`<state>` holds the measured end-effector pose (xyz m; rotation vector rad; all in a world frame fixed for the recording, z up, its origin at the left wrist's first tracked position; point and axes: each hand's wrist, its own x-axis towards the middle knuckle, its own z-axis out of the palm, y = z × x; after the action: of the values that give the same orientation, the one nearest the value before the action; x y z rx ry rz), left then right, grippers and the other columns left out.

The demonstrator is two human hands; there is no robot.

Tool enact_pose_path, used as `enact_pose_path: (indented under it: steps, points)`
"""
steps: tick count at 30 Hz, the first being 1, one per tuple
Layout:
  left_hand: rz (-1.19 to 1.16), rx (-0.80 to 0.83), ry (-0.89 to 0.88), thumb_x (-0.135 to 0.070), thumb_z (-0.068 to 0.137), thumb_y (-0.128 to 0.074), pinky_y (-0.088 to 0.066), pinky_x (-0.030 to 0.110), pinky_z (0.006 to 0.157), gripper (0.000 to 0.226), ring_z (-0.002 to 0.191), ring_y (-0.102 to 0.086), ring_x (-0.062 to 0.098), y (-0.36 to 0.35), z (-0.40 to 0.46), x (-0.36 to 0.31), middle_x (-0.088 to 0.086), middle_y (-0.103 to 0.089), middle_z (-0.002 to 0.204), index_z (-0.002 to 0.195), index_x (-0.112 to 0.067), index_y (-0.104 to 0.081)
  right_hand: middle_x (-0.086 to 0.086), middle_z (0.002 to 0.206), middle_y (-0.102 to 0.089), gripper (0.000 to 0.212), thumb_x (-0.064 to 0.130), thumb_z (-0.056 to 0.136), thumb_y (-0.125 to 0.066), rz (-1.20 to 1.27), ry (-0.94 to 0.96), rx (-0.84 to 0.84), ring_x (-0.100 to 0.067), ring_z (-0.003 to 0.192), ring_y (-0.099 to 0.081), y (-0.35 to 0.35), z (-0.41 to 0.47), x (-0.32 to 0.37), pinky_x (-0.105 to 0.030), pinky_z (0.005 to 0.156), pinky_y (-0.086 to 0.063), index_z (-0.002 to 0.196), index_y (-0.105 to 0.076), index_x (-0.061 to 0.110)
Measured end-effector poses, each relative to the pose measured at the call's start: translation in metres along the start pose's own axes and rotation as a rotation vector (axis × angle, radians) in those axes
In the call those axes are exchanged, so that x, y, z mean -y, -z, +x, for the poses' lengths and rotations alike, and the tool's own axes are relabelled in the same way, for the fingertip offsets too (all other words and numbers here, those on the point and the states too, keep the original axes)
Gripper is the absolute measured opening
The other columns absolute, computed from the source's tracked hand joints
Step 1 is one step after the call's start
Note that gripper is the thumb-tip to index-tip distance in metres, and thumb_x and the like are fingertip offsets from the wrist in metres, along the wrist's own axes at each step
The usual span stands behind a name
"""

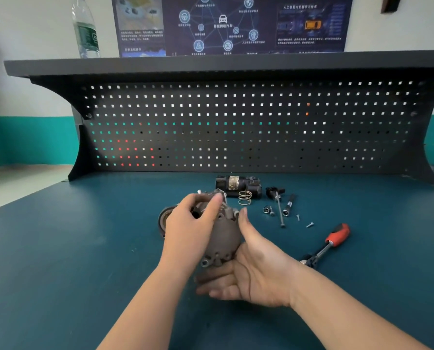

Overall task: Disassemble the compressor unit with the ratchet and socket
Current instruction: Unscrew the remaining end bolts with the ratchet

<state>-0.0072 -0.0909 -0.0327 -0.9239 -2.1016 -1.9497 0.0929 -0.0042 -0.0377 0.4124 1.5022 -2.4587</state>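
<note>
A grey-brown compressor housing (222,238) is held just above the blue bench. My right hand (246,274) cups it from below and from the right, palm up, thumb along its side. My left hand (188,223) reaches over its top, fingers curled on the fittings at the far end. A round pulley-like part (163,219) shows behind my left hand. The ratchet (327,245), with a red and black handle, lies on the bench to the right, untouched.
Behind the housing lie a black cylindrical part (237,185), a coil spring (245,198), sockets (267,210), a long bolt (279,210), an extension bar (288,205) and small screws (309,225). A black pegboard (236,127) closes the bench's back. A water bottle (85,29) stands on the shelf.
</note>
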Motion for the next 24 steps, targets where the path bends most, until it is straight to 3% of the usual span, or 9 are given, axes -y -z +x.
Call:
enact_pose_path:
  steps: [2, 4, 6, 10, 12, 14, 18, 22, 24]
  points:
    - [-0.033, -0.087, -0.053, -0.04, 0.09, -0.057, -0.044, 0.009, 0.059, 0.021, 0.069, -0.059, -0.004, -0.003, -0.002, 0.002, -0.015, -0.069, 0.074, 0.077, -0.028, -0.068, -0.027, 0.103, -0.067, 0.109, 0.089, 0.062, -0.018, -0.084, -0.025, 0.001, -0.034, 0.084, -0.07, 0.001, -0.001, -0.001, -0.026, 0.056, -0.056, 0.117, -0.061, 0.006]
    - [-0.095, -0.119, -0.039, -0.028, 0.095, -0.052, -0.049, 0.015, 0.072, 0.018, 0.081, -0.064, -0.002, -0.004, 0.0, 0.008, -0.014, -0.072, 0.079, 0.086, -0.031, -0.068, -0.024, 0.091, -0.069, 0.102, 0.087, 0.064, -0.018, -0.198, -0.025, -0.055, -0.03, 0.077, -0.071, 0.001, -0.004, 0.0, -0.023, 0.049, -0.053, 0.113, -0.06, 0.008]
    - [-0.111, -0.104, -0.038, -0.019, 0.096, -0.049, -0.049, 0.02, 0.082, 0.024, 0.093, -0.065, 0.0, -0.004, 0.002, 0.017, -0.015, -0.073, 0.089, 0.101, -0.036, -0.065, -0.025, 0.081, -0.069, 0.091, 0.079, 0.067, -0.035, -0.33, 0.017, -0.168, -0.03, 0.069, -0.07, 0.007, -0.01, 0.008, -0.022, 0.044, -0.051, 0.113, -0.055, 0.004]
    - [-0.013, -0.06, -0.076, -0.009, 0.097, -0.043, -0.042, 0.003, 0.084, 0.037, 0.102, -0.061, -0.006, -0.004, 0.004, 0.034, -0.021, -0.067, 0.099, 0.116, -0.036, -0.06, -0.012, 0.058, -0.065, 0.048, 0.048, 0.082, -0.066, -0.356, 0.268, -0.617, -0.018, 0.047, -0.064, 0.045, -0.041, 0.044, -0.018, 0.035, -0.04, 0.091, -0.056, 0.002]
    - [-0.019, -0.057, -0.074, -0.007, 0.097, -0.042, -0.04, 0.002, 0.086, 0.035, 0.104, -0.058, -0.009, -0.003, 0.009, 0.038, -0.02, -0.064, 0.106, 0.117, -0.029, -0.062, -0.005, 0.048, -0.056, 0.036, 0.04, 0.086, -0.067, -0.403, 0.332, -0.895, -0.013, 0.037, -0.054, 0.075, -0.058, 0.055, -0.016, 0.034, -0.033, 0.08, -0.054, 0.007]
    - [0.008, -0.051, -0.071, -0.005, 0.096, -0.042, -0.035, -0.003, 0.08, 0.036, 0.097, -0.053, -0.019, -0.004, 0.012, 0.038, -0.023, -0.063, 0.103, 0.105, -0.031, -0.065, -0.004, 0.043, -0.051, 0.035, 0.039, 0.09, -0.062, -0.51, 0.226, -1.08, -0.014, 0.037, -0.045, 0.102, -0.068, 0.055, -0.015, 0.04, -0.027, 0.078, -0.053, 0.008]
    - [0.055, -0.049, -0.061, -0.004, 0.093, -0.042, -0.033, -0.007, 0.068, 0.04, 0.086, -0.049, -0.026, -0.006, 0.013, 0.037, -0.032, -0.06, 0.09, 0.093, -0.036, -0.065, -0.008, 0.039, -0.053, 0.03, 0.034, 0.093, -0.059, -0.555, -0.088, -1.112, -0.012, 0.027, -0.037, 0.121, -0.061, 0.044, -0.01, 0.037, -0.024, 0.088, -0.053, 0.005]
    - [0.159, 0.049, -0.093, -0.006, 0.094, -0.041, -0.034, -0.005, 0.069, 0.036, 0.089, -0.054, -0.014, -0.012, 0.018, 0.033, -0.028, -0.061, 0.093, 0.096, -0.033, -0.064, -0.007, 0.034, -0.05, 0.017, 0.004, 0.089, -0.048, -0.577, -0.077, -1.074, -0.012, 0.021, -0.038, 0.122, -0.051, 0.031, -0.008, 0.033, -0.027, 0.106, -0.048, 0.001]
    - [0.202, 0.134, -0.079, -0.012, 0.097, -0.04, -0.033, -0.001, 0.076, 0.029, 0.103, -0.054, 0.001, -0.016, 0.018, 0.026, -0.014, -0.062, 0.108, 0.11, -0.025, -0.063, -0.006, 0.031, -0.048, 0.008, 0.006, 0.093, -0.045, -0.485, -0.023, -1.061, -0.011, 0.019, -0.04, 0.116, -0.052, 0.034, -0.008, 0.031, -0.03, 0.089, -0.048, -0.001]
